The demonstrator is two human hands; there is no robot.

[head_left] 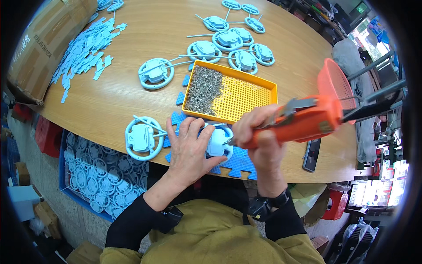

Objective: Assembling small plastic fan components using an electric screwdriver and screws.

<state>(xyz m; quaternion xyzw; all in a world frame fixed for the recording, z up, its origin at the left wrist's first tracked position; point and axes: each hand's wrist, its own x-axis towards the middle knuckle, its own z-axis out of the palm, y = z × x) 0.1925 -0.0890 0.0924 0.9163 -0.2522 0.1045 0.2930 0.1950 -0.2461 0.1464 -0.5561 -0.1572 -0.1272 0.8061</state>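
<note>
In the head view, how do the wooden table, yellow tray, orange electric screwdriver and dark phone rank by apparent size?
1. Wooden table
2. Yellow tray, orange electric screwdriver: unsure, the screwdriver being nearer the camera
3. Dark phone

Looks steeply down from the wearer's head, as the left of two side-by-side fisheyes, over the olive-green cloth garment at the lower edge. Faces forward across the light-brown wooden table. Sits near enough to set the bare left hand and bare right hand around mid-picture. Bends the table's edges into arcs toward the rim.
</note>
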